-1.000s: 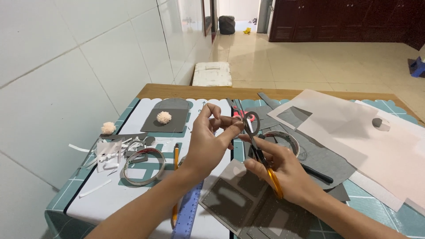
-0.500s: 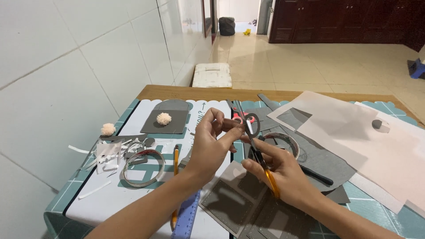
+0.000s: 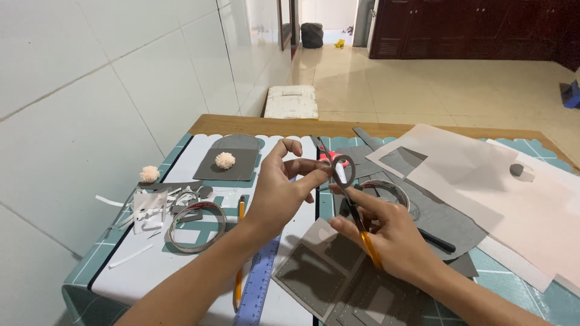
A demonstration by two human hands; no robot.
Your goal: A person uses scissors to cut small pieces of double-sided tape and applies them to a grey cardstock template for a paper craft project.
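Head view: at frame centre, the left hand point(image 3: 281, 193) pinches a small grey oval ring point(image 3: 343, 163) between thumb and forefinger. The right hand point(image 3: 386, 238) grips orange-handled scissors point(image 3: 347, 193), their blades parted around the ring, above grey sheets point(image 3: 314, 278) on the bench point(image 3: 254, 124).

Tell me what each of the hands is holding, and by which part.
Left hand pinches a small grey oval piece by its edge; right hand holds the scissors by their orange handles.
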